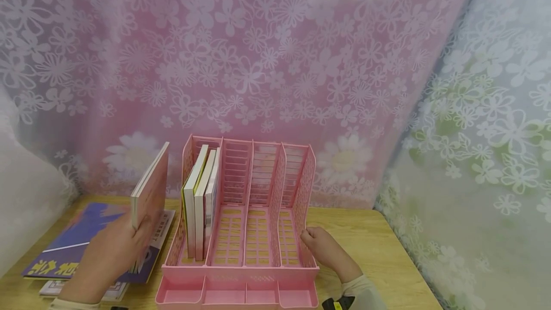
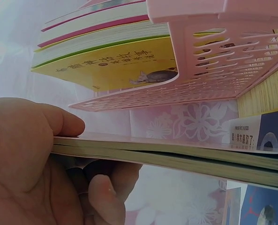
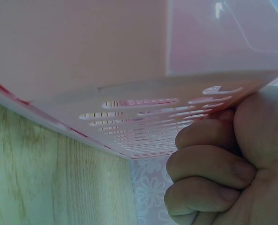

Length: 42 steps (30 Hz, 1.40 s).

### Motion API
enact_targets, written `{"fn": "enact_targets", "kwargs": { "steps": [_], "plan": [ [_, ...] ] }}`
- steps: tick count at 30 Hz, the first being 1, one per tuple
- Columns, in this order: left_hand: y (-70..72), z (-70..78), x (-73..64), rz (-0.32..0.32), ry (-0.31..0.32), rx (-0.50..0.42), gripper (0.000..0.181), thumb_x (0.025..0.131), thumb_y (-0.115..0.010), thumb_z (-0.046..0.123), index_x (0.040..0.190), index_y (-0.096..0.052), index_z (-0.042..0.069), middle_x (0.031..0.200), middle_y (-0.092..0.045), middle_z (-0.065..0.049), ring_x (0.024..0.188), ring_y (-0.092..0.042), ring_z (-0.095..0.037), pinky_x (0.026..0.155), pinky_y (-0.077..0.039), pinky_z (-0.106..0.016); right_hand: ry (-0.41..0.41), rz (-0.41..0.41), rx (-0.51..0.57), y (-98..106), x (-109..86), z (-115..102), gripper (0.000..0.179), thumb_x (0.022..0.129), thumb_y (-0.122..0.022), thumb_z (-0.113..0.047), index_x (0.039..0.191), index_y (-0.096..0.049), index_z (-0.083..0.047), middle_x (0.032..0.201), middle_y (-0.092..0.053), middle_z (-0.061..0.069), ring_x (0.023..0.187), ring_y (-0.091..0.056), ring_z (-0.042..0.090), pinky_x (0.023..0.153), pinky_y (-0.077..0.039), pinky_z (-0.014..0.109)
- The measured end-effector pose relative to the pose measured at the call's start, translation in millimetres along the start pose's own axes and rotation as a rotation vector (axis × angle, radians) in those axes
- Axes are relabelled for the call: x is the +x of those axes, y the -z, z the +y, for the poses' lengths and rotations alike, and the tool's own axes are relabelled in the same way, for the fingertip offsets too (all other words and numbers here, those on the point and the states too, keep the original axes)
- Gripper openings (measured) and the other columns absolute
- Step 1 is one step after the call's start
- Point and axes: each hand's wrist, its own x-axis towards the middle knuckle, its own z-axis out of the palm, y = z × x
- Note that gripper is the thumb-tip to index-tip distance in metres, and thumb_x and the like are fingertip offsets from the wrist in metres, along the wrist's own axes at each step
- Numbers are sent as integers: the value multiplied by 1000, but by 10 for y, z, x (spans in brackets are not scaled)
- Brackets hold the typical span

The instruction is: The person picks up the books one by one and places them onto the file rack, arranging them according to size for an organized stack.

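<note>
My left hand holds a thin pink-covered book upright, left of the pink desk file organizer. In the left wrist view, the thumb lies on one cover and the fingers are on the other. The page edges show two layers; I cannot tell whether it is one book or two. Several books stand in the organizer's leftmost slot, the outer one with a yellow cover. My right hand grips the front edge of the organizer's right side wall, fingers curled.
Under and beside my left arm lie a blue book and other books, stacked on the wooden table. Shallow trays line the organizer's front. A pink floral curtain hangs behind, and a pale floral one at the right.
</note>
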Motion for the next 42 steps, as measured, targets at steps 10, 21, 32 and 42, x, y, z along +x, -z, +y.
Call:
{"fn": "enact_targets", "kwargs": {
  "steps": [10,21,32,42],
  "plan": [
    [4,-4,8,-23,10,0,65,111,-33,48,151,-41,-3,122,-65,-33,114,-58,-61,81,-47,-70,10,-1,7,-4,-6,-2,42,108,-41,-15,66,-35,-13,60,-31,-4,55,-27,13,53,-28,26],
    [-7,5,-10,49,-8,35,53,111,-38,42,128,-59,-4,107,-70,-31,96,-64,-59,71,-49,-66,0,-7,13,-5,-20,39,43,108,-42,-19,66,-35,-13,60,-33,-4,54,-27,13,53,-29,27],
    [67,40,-116,256,68,-51,53,109,-40,43,92,-64,-1,69,-63,-8,54,-51,-20,45,-37,-38,9,-67,21,26,-36,22,45,111,-38,-23,68,-34,-13,60,-32,-3,54,-26,14,56,-31,29],
    [52,138,-123,696,-12,-269,33,103,-59,18,134,-63,5,123,-71,-21,95,-62,-2,70,-39,-20,-1,-66,-11,30,-8,53,45,111,-36,-23,68,-34,-13,60,-33,-3,54,-25,14,55,-30,29]
  ]
}}
